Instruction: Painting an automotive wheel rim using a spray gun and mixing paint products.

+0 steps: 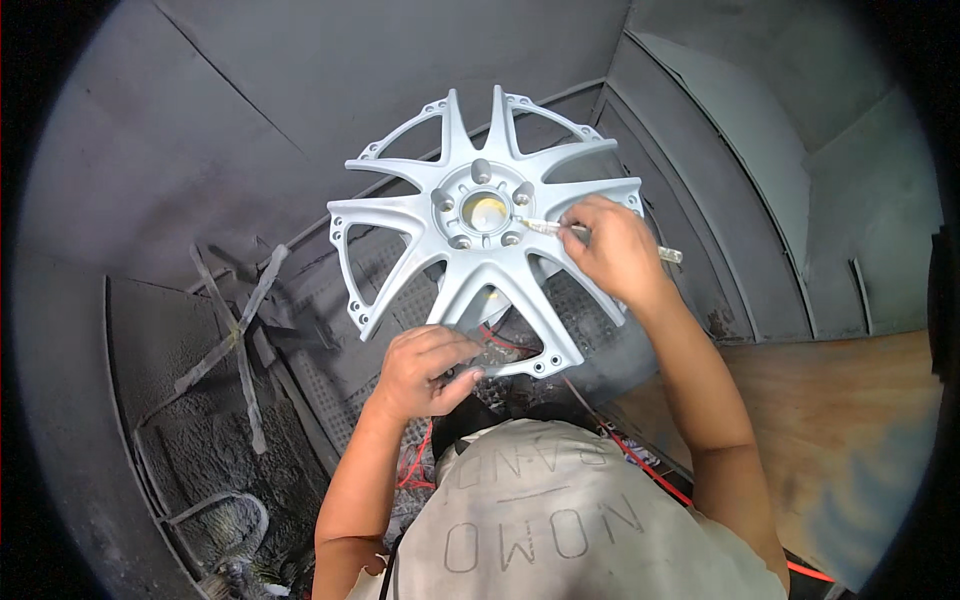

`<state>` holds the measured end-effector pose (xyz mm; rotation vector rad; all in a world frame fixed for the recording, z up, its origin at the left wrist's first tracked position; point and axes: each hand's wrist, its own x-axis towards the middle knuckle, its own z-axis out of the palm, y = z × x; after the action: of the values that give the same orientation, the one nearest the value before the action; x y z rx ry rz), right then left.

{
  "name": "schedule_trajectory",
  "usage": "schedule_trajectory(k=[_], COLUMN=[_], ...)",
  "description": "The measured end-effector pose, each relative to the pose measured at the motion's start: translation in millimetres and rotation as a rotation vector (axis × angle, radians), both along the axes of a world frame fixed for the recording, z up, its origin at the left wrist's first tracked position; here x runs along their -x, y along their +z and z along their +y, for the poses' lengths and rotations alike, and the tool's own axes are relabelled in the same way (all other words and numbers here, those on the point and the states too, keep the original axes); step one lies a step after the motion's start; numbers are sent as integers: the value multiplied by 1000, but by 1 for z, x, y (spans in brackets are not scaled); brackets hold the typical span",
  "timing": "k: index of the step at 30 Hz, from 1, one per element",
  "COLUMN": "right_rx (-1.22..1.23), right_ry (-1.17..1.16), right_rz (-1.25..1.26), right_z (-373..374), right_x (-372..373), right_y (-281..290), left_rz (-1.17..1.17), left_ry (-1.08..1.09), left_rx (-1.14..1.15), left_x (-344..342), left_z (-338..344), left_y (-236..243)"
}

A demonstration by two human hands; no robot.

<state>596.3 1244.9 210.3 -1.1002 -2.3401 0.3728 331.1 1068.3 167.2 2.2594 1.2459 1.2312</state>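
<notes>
A silver multi-spoke wheel face [487, 265] is held up in front of me, with bolt holes around its round centre bore. Yellowish colour shows inside the bore. My left hand [425, 372] is closed around the near end of a spoke at the lower left; its fingertips are partly hidden. Between the thumb and fingers of my right hand [612, 245], a slender, pale, paint-spotted stick-like tool [672, 255] is pinched. Its tip touches or nearly touches the right edge of the bore; I cannot make out what kind of tip it has.
Grey booth walls [330, 60] stand behind the wheel. A tape-wrapped cross-shaped stand [235, 335] is at the left, above dark textured matter. A red hose [660, 480] runs along my right side. Wooden board [790, 430] lies at the right.
</notes>
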Motion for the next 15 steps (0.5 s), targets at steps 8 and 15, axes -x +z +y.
schedule_trajectory(k=[8, 15], right_rx=[40, 55], right_ry=[-34, -31], right_rz=[-48, -69], right_z=[2, 2], right_x=[3, 5], right_y=[-1, 0], left_rz=[41, 0], left_ry=[12, 26], left_rx=[10, -6], left_x=[-2, -1], left_z=[1, 0], left_y=[-1, -3])
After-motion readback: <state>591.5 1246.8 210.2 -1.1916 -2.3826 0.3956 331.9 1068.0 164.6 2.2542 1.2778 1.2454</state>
